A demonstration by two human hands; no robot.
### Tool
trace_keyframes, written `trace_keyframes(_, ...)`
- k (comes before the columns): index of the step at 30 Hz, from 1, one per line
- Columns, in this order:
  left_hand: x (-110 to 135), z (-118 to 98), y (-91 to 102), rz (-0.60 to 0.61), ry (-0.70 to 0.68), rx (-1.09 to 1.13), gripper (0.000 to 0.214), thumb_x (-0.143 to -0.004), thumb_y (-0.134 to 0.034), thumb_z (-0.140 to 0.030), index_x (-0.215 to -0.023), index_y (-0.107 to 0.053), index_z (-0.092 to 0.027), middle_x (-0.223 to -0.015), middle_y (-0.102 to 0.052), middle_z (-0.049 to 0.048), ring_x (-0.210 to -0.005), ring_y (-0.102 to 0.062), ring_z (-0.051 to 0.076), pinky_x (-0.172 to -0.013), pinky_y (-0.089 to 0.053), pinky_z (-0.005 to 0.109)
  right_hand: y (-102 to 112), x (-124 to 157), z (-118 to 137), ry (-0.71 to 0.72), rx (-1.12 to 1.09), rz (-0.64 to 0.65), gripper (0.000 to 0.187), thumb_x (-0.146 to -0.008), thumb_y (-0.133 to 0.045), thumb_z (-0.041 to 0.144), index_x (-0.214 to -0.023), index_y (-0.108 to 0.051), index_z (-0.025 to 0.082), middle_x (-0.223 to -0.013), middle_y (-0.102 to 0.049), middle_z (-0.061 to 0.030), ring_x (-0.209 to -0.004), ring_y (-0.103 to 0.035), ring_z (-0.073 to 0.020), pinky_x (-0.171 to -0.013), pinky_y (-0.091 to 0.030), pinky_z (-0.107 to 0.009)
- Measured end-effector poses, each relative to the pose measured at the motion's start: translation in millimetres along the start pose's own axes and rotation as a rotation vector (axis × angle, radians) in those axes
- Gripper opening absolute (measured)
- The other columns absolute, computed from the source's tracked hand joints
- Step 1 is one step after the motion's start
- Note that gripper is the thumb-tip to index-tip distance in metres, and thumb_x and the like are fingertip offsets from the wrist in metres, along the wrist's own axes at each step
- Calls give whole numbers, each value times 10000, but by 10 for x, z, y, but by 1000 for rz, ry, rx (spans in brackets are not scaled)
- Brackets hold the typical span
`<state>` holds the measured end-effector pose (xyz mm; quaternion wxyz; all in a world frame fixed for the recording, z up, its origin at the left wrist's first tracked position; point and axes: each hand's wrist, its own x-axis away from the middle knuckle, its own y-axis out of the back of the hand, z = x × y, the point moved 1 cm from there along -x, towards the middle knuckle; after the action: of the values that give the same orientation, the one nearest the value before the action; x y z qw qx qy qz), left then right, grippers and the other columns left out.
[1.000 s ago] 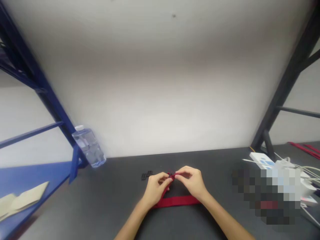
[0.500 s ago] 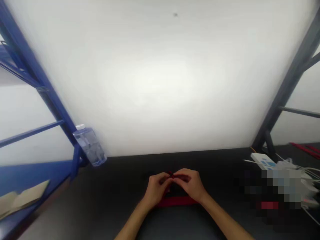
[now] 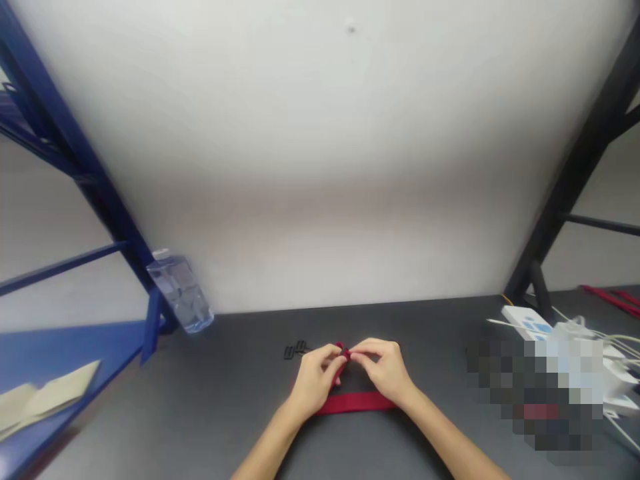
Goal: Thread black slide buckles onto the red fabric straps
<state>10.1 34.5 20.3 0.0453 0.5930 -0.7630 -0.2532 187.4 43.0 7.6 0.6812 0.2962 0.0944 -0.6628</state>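
Observation:
A red strap [image 3: 357, 402] runs across the dark table beneath my wrists, and one part of it rises between my hands. My left hand [image 3: 311, 381] is closed, its thumb and fingers pinching that raised part. From the right, my right hand [image 3: 389, 368] pinches the same spot with thumb and forefinger. A small dark piece shows at the pinch, too small to make out, perhaps part of a buckle. Just beyond my left hand lie small black slotted buckles [image 3: 295, 349] on the table. My palms and fingers hide some of the strap.
A clear bottle [image 3: 181, 292] with a white cap stands at the left by the blue frame post. An open book [image 3: 47, 397] lies on a blue surface at far left. White cables and a white box [image 3: 527, 322] are at right, beside a blurred-out area.
The table looks brighter, and the black buckles now show clearly. Both hands keep nearly the same place, with the right fingertips shifted slightly at the strap.

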Motion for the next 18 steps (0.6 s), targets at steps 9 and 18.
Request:
trace_keyframes(9, 11, 6, -43, 18, 5, 16, 239, -900, -534, -363, -832, -643, -162, -631, -611, -7, -516, -581, 129, -525, -435, 213, -18, 4, -33, -12, 12, -19, 73, -776, -712, 219, -747, -777, 237, -746, -741, -39, -691, -681, -204, -663, -526, -301)
trace_keyframes(18, -4, -60, 20, 36, 2, 88, 265, -904, -533, -381, -863, -651, -147, -654, -627, 10, -534, -581, 135, -557, -441, 232, 11, -26, -24, -94, -7, -31, 161, -717, -764, 264, -847, -702, 191, -755, -677, -22, -611, -591, -155, -566, -479, -267)
